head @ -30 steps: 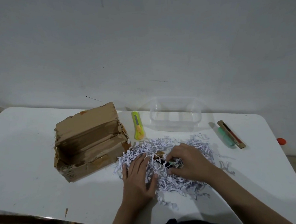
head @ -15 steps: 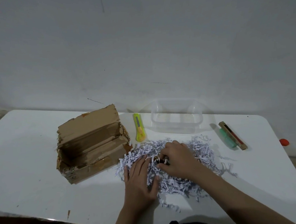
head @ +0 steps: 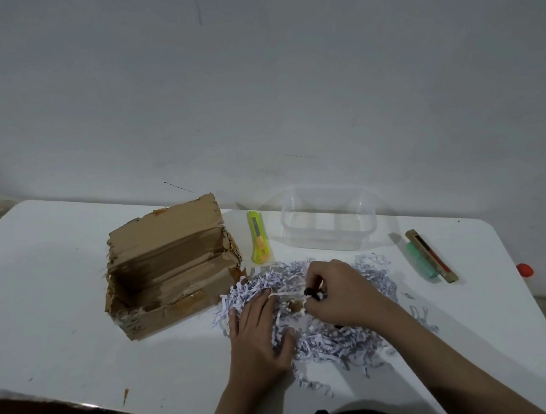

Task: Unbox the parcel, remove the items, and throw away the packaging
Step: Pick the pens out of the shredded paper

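An opened brown cardboard box (head: 169,269) lies on its side on the white table (head: 48,297), its inside bare. A heap of white shredded paper (head: 329,337) is spread to its right. My left hand (head: 256,334) rests flat on the heap with straight fingers. My right hand (head: 336,292) grips a small dark item (head: 312,292) that sticks out of the shreds. A small tan piece (head: 296,306) shows in the paper beside it.
A yellow-green utility knife (head: 258,236) lies behind the heap. A clear plastic container (head: 329,218) stands by the wall. A green item (head: 421,260) and a thin brown box (head: 432,255) lie at the right. An orange cap (head: 525,270) sits beyond the table's edge.
My right hand has shifted within the shreds and lifted slightly, so the dark item's end now shows beyond its fingers. My left hand has stayed flat on the paper.
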A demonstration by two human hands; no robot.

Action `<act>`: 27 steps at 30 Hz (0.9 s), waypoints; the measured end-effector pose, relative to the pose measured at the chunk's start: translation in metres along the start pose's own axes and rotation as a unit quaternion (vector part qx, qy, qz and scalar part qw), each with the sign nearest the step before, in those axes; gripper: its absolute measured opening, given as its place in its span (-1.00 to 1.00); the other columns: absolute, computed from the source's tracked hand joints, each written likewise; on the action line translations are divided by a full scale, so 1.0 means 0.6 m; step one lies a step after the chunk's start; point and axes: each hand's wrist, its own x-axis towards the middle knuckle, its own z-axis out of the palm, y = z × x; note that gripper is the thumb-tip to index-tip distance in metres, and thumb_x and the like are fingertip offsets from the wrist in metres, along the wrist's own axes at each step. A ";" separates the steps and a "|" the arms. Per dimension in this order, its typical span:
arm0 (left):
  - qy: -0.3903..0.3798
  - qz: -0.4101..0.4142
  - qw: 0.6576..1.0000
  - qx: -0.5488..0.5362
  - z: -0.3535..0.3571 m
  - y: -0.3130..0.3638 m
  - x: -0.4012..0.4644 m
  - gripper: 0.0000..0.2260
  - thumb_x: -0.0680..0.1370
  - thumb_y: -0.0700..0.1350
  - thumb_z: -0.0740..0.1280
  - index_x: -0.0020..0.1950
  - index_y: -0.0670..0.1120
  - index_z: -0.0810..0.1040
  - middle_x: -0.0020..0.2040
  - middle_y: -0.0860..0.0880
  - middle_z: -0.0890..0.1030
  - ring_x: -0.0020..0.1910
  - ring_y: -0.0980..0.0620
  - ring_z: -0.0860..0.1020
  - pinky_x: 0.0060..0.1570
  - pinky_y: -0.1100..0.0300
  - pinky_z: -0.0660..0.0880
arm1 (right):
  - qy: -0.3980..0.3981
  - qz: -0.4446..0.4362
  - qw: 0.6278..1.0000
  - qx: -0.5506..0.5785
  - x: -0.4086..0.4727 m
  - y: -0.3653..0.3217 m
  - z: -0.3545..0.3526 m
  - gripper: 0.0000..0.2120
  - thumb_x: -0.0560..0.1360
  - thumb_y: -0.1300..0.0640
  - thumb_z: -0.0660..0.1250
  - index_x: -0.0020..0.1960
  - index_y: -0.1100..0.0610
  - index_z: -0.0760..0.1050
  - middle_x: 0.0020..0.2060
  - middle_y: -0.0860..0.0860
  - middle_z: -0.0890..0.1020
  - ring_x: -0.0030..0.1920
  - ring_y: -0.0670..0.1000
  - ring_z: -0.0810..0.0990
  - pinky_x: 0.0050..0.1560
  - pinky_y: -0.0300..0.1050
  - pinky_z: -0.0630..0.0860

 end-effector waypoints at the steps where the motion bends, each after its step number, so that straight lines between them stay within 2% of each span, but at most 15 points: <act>1: 0.000 -0.002 1.000 -0.001 0.000 0.001 0.000 -0.49 0.44 0.11 0.26 0.37 0.00 0.40 0.40 0.08 0.39 0.42 0.13 0.25 0.44 -0.13 -0.01 | 0.006 0.000 1.000 0.025 -0.004 0.000 -0.009 -0.90 0.35 0.14 0.36 -0.15 0.02 0.50 -0.24 -0.08 0.58 -0.32 -0.09 0.51 -0.29 -0.13 0.50; 3: -0.003 -0.005 1.000 -0.004 -0.002 0.004 -0.001 -0.48 0.44 0.12 0.26 0.39 0.03 0.38 0.41 0.10 0.37 0.44 0.15 0.23 0.45 -0.12 -0.02 | 0.006 -0.004 0.998 0.055 -0.010 0.003 -0.026 -0.82 0.38 0.18 0.37 -0.09 -0.07 0.53 -0.21 -0.12 0.60 -0.22 -0.06 0.56 -0.19 -0.12 0.53; 5: -0.006 -0.010 1.000 -0.010 -0.003 0.006 0.000 -0.48 0.45 0.12 0.26 0.40 0.06 0.35 0.42 0.13 0.35 0.45 0.17 0.20 0.46 -0.12 -0.04 | -0.001 -0.004 0.998 0.065 -0.013 0.008 -0.040 -0.81 0.39 0.16 0.43 -0.09 -0.11 0.58 -0.20 -0.14 0.63 -0.18 -0.10 0.56 -0.15 -0.20 0.51; 8: -0.007 -0.012 1.000 -0.016 -0.006 0.009 0.001 -0.47 0.44 0.14 0.24 0.41 0.10 0.34 0.42 0.15 0.33 0.45 0.21 0.17 0.45 -0.05 -0.09 | 0.001 0.013 0.997 0.080 -0.012 0.015 -0.056 -0.87 0.32 0.13 0.54 -0.18 -0.03 0.65 -0.25 -0.09 0.69 -0.22 -0.11 0.61 -0.19 -0.25 0.52; 11: -0.008 -0.012 1.000 -0.015 -0.007 0.012 -0.001 -0.46 0.44 0.12 0.27 0.42 0.11 0.32 0.42 0.17 0.32 0.45 0.24 0.15 0.45 -0.02 -0.12 | 0.010 0.026 0.996 0.079 -0.008 0.019 -0.065 -0.85 0.26 0.17 0.58 -0.21 0.04 0.66 -0.29 -0.06 0.70 -0.24 -0.12 0.64 -0.18 -0.22 0.59; 18: -0.008 -0.007 1.000 -0.010 -0.004 0.005 -0.001 -0.47 0.46 0.15 0.24 0.42 0.11 0.31 0.43 0.16 0.33 0.45 0.22 0.16 0.45 -0.02 -0.15 | 0.017 0.037 0.998 0.044 -0.012 0.015 -0.081 -0.86 0.36 0.21 0.50 -0.09 0.07 0.65 -0.18 -0.10 0.63 -0.15 -0.17 0.61 -0.02 -0.12 0.60; 23: -0.003 -0.007 1.000 -0.015 -0.002 0.005 -0.001 -0.47 0.45 0.14 0.25 0.41 0.09 0.34 0.41 0.15 0.34 0.44 0.21 0.19 0.46 -0.13 -0.06 | 0.008 0.031 0.999 0.042 -0.013 0.012 -0.081 -0.82 0.42 0.29 0.40 -0.09 0.03 0.66 -0.20 -0.16 0.64 -0.21 -0.13 0.64 -0.12 -0.19 0.61; 27: -0.003 -0.003 1.000 -0.015 -0.001 0.002 0.000 -0.47 0.43 0.13 0.25 0.40 0.07 0.35 0.41 0.14 0.35 0.44 0.20 0.20 0.44 -0.15 -0.02 | 0.005 0.043 0.999 0.033 -0.011 0.012 -0.083 -0.80 0.43 0.31 0.36 -0.11 0.05 0.66 -0.18 -0.09 0.67 -0.20 -0.11 0.65 -0.13 -0.14 0.62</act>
